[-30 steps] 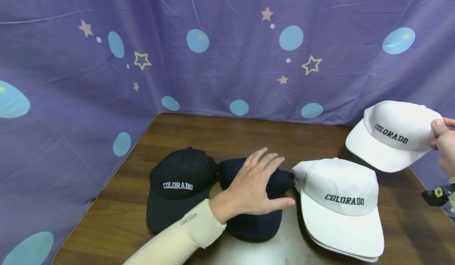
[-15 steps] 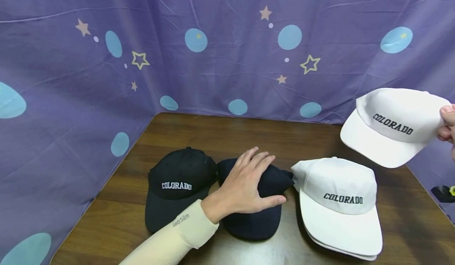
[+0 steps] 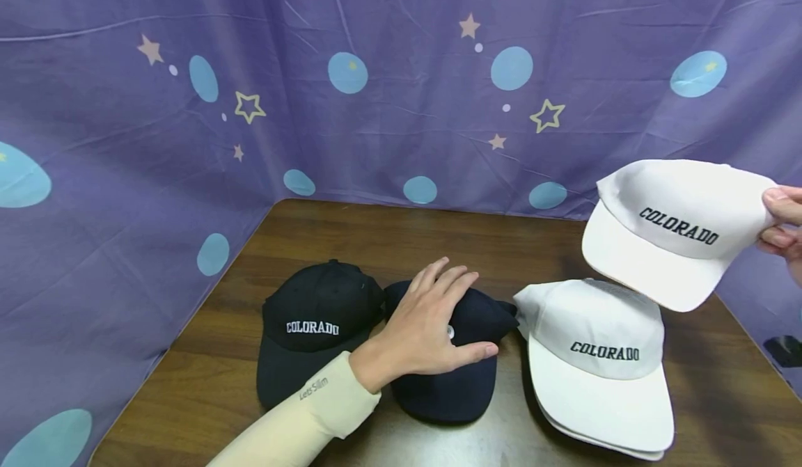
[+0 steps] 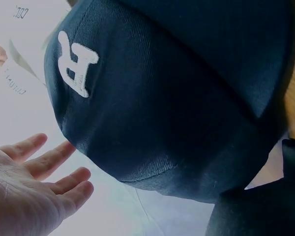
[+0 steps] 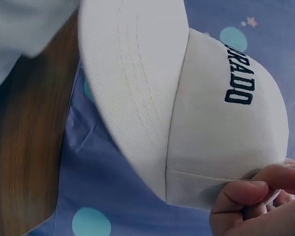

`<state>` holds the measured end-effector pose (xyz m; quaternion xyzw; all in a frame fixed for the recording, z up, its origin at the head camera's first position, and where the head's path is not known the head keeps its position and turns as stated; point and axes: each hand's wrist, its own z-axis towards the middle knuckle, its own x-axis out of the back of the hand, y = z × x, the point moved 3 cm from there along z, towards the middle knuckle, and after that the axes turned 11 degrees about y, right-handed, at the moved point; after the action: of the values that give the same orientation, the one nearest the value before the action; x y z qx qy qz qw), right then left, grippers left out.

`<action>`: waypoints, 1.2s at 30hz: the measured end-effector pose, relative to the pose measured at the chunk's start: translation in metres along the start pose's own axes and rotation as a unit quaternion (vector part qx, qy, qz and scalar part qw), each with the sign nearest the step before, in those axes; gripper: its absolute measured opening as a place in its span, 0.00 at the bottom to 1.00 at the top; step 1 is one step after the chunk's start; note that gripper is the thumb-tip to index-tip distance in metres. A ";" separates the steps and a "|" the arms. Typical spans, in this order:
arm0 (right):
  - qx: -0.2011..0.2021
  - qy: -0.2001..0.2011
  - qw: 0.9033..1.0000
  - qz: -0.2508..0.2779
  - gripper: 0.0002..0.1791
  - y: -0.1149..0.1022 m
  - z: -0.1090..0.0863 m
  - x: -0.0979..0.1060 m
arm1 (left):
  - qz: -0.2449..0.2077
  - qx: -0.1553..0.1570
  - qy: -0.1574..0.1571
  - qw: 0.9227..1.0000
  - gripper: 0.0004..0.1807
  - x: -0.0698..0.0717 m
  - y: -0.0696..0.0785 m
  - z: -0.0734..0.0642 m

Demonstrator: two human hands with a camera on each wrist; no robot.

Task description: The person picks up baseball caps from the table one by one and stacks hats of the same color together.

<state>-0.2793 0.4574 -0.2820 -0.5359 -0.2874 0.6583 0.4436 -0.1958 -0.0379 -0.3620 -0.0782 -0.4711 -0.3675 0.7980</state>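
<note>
My right hand (image 3: 784, 227) pinches the side edge of a white cap (image 3: 679, 227) lettered COLORADO. That cap hangs in the air, brim tilted down to the left, behind and above a stack of white caps (image 3: 601, 404). In the right wrist view the thumb and fingers (image 5: 243, 192) grip the cap's lower rim near the back. My left hand (image 3: 426, 324) is over a navy cap (image 3: 447, 401), its fingers spread and fairly straight. The left wrist view shows a white emblem on the navy cap's crown (image 4: 137, 98); whether the fingertips touch it I cannot tell.
A black COLORADO cap (image 3: 313, 307) lies left of the navy one, close against it. All rest on a wooden table (image 3: 376, 234). A purple curtain (image 3: 401, 133) with stars and blue ovals hangs behind and along the sides.
My right hand has raised the white cap and brought it left, nearer the white stack. The left hand has slid slightly left over the navy cap, uncovering a bit of its emblem.
</note>
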 end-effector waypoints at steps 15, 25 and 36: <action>-0.036 0.012 0.999 -0.035 0.17 0.011 -0.043 -0.046 | -0.003 0.008 -0.006 1.000 0.54 0.002 -0.003 -0.002; -0.028 -0.005 0.994 -0.110 0.19 0.017 -0.064 -0.062 | -0.003 0.008 0.000 1.000 0.54 0.003 -0.004 -0.003; -0.009 -0.016 0.984 -0.175 0.18 0.026 -0.086 -0.075 | 0.002 0.007 0.005 1.000 0.55 0.003 -0.004 -0.003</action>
<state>-0.2016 0.3704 -0.2927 -0.4712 -0.3898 0.5762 0.5422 -0.1956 -0.0441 -0.3621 -0.0720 -0.4691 -0.3633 0.8017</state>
